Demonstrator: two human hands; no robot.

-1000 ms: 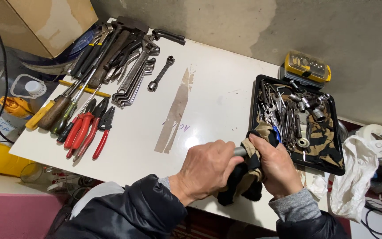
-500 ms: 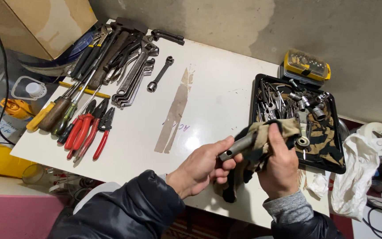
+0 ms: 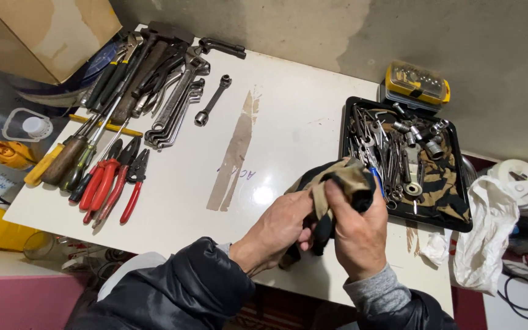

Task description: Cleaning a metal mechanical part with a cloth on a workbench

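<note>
A tan and black rag [image 3: 337,183] is held bunched between both hands above the near edge of the white desk [image 3: 288,116]. The grip of the right hand [image 3: 355,232] is closed over the rag's right part, with the thumb pressed on top. The grip of the left hand [image 3: 282,229] is closed on the rag's left and lower folds; whether a tool is wrapped inside cannot be told. Just right of the hands, a black tray [image 3: 456,223] of sockets and small wrenches is seen. A yellow bit case [image 3: 417,85] lies beyond it. At the far left, spanners [image 3: 175,110] and red-handled pliers [image 3: 114,180] are laid out.
</note>
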